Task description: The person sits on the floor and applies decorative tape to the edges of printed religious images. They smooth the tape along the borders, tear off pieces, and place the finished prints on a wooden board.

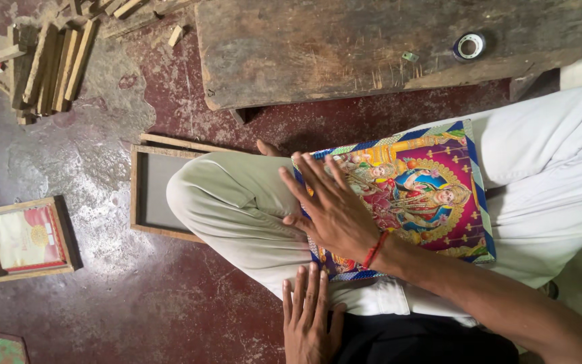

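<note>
Right hand [335,209] flat, fingers spread, pressing colourful print [412,195] on lap. Left hand [308,317] open, flat just below it. Print looks thin, light, bendy; best held by edges.

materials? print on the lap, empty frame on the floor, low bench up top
Print: looks like glossy printed paper or card; bright colours, faint sheen, thin edge.
Frame: bare unfinished wood, pale strips; the grey panel inside could be glass or backing, cannot tell.
Bench: thick, worn, unpainted wood; grain, scratches and nicks along the edge.
</note>
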Available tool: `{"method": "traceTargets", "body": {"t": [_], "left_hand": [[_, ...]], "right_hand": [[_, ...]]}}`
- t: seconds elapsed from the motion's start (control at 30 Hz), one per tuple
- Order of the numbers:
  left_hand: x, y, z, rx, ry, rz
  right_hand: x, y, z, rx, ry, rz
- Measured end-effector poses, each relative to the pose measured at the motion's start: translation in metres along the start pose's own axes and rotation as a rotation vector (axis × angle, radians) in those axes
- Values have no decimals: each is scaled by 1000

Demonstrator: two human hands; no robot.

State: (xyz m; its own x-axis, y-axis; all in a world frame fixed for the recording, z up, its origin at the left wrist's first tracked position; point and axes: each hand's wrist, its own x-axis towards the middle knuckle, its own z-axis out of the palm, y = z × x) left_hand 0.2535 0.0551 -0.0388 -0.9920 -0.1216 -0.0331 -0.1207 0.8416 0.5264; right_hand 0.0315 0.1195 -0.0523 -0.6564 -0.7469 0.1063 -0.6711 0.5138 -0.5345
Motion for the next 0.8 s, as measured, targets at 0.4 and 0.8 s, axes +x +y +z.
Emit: {"method": "traceTargets", "body": {"t": [0.4, 0.8], "left_hand": [[-11, -3, 3, 10, 115, 95], [69, 30, -23, -403, -77, -454]], "right_hand": [[-75, 79, -94, -104, -93, 282], [-142, 37, -80, 23, 26, 222]]}}
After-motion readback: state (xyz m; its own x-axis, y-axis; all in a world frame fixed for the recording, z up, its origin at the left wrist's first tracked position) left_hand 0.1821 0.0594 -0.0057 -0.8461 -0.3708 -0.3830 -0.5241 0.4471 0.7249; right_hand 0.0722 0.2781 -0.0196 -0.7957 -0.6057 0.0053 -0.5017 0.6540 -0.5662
